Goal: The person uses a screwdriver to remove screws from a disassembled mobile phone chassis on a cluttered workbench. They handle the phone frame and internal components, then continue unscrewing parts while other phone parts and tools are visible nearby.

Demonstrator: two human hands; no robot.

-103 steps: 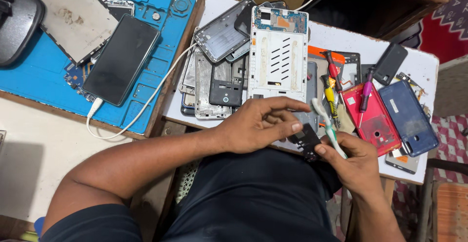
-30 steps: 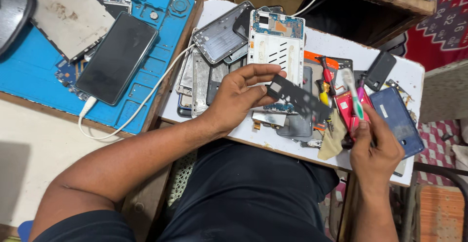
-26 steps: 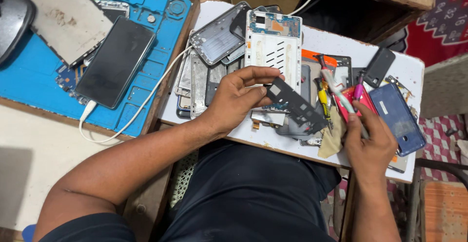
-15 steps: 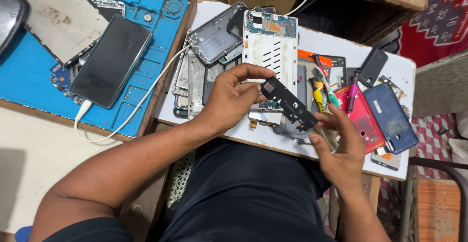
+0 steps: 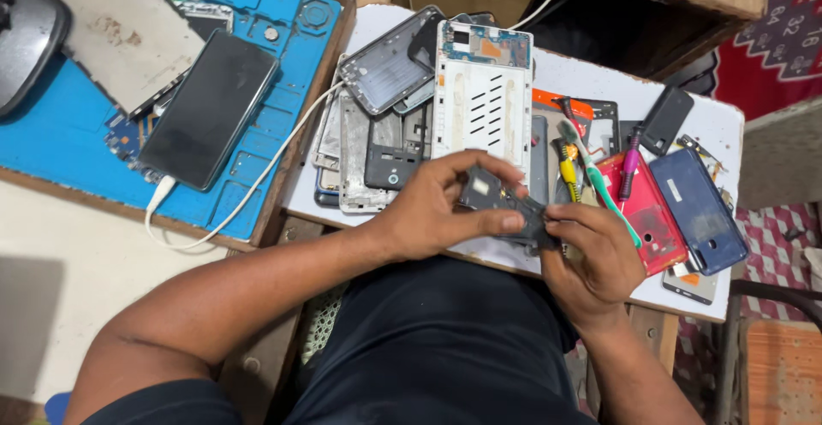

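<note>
Over the white board (image 5: 591, 78), both hands now pinch the dark phone part (image 5: 505, 207) together.

Even bright light, soft shadow left of forearm (image 5: 257, 297) on pale counter (image 5: 51, 305); slight blur at hands, edges stretched.

A white tabletop (image 5: 591, 74) adjoins a wooden-framed blue mat (image 5: 274, 125); red patterned cloth (image 5: 771, 40) lies beyond.
</note>
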